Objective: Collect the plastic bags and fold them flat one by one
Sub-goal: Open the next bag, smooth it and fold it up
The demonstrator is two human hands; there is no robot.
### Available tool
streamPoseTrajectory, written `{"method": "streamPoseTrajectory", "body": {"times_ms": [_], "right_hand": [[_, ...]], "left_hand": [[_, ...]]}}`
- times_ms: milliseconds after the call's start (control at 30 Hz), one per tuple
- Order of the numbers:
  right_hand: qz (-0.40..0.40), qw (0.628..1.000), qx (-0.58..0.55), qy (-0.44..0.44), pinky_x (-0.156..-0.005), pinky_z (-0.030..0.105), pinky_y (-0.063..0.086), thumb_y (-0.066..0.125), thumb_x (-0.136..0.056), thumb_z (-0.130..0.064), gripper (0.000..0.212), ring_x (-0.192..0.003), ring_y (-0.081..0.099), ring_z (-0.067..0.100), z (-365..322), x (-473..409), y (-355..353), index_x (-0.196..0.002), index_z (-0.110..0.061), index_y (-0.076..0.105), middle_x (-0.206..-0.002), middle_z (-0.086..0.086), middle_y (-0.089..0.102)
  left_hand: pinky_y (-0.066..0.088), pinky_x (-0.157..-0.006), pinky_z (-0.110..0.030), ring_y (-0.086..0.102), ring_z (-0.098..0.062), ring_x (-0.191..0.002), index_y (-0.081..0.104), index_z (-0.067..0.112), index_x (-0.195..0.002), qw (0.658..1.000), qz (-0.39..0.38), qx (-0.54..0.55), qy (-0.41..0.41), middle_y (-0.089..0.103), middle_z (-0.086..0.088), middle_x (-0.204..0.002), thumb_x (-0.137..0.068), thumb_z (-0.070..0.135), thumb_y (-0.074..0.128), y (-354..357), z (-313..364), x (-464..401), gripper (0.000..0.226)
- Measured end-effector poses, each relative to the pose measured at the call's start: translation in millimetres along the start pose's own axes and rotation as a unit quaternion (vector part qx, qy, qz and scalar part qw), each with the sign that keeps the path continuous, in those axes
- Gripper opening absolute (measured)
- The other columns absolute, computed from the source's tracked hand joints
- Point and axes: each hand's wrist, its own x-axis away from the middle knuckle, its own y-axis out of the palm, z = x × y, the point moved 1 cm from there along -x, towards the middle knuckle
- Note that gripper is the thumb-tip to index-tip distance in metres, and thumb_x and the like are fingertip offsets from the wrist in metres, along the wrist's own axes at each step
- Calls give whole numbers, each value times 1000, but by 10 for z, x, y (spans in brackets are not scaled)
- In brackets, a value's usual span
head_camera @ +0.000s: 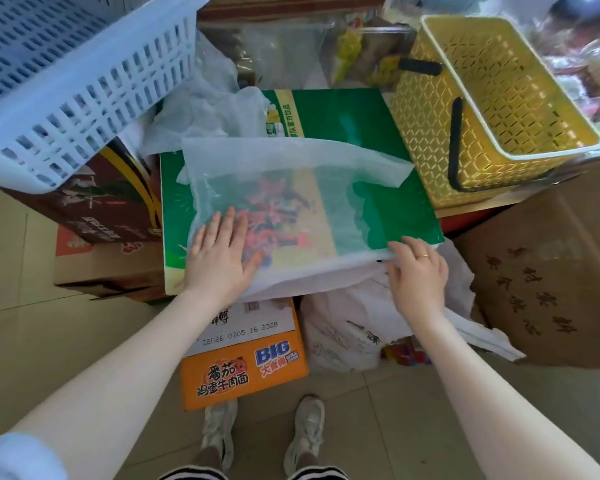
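Left hand (219, 252) presses flat, fingers straight, on the translucent bag (291, 202) at frame centre atop the green box (361, 116); right hand (417, 271) pinches its lower-right corner. I'd anchor left, fold evenly.

"BIG" and "番茄鸡蛋牛肉面" on orange carton (243, 372), "12026 0305 16 2328" on its white label (243, 327)
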Motion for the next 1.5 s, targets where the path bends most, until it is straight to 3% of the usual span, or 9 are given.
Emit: {"method": "streamPoseTrajectory", "body": {"times_ms": [300,533,600,733,867,967,1133,1300,1500], "right_hand": [[-57,932,-308,180,-80,30,45,52,-95,-16,16,-92,57,21,269,-321,-347,-104,-12,65,-103,8,65],[-260,615,-724,177,-78,31,56,46,-89,-10,20,-82,67,19,484,-256,-533,-87,-7,66,-88,8,69],[-310,581,-730,183,-75,29,55,48,-87,-15,22,-74,64,18,538,-251,-523,-82,-11,69,-84,8,66],[-303,770,-534,176,-79,30,48,53,-92,-34,22,-90,58,20,560,-302,-354,-93,-15,64,-101,7,59],[-171,966,-181,-64,-88,34,43,62,-83,-47,46,-111,50,20,423,-248,-293,-117,-16,56,-119,2,54],[-1,968,-82,-238,-80,40,46,59,-79,-49,48,-100,57,30,244,-47,-254,-106,-10,62,-111,9,59],[24,941,53,-333,-91,40,47,75,-70,-34,46,-105,59,31,-222,263,109,-108,-13,61,-121,11,61],[85,937,72,-331,-83,40,47,57,-75,-6,40,-95,60,31,-442,192,328,-114,-12,52,-125,13,58],[126,941,31,-312,-56,30,46,60,-65,2,35,-68,63,27,-566,-16,107,-98,-8,61,-93,8,67]], "left_hand": [[-9,-112,-30,-5,-20,-143,11,23,-148,990,-41,130,33,-4,-2,-156,-101,36,19,-80,587,-178,49],[-8,-113,-31,-8,-16,-143,4,23,-147,988,-77,137,2,-7,0,-156,-100,37,14,-58,551,-257,50],[-7,-113,-31,-7,-15,-143,2,22,-148,990,-71,123,-3,-6,1,-156,-100,37,15,-21,526,-252,51],[-7,-113,-31,-4,-17,-143,7,19,-147,988,-55,146,11,-2,0,-156,-99,44,18,28,478,-255,56],[2,-113,-32,10,-18,-143,26,15,-144,961,33,269,49,14,0,-154,-98,29,38,-40,437,-137,50],[16,-111,-38,27,-25,-137,45,12,-135,964,94,243,59,32,-5,-148,-95,22,46,-125,436,88,42],[3,-109,-35,22,-26,-139,30,15,-144,993,8,48,105,25,-6,-152,-76,74,35,-71,351,386,90],[13,-107,-40,33,-30,-134,36,11,-140,988,48,77,124,33,-13,-148,-73,8,69,-6,97,477,75],[44,-95,-39,58,-21,-109,63,5,-116,957,172,157,172,62,-9,-120,-86,15,42,-99,-133,534,38]]}}
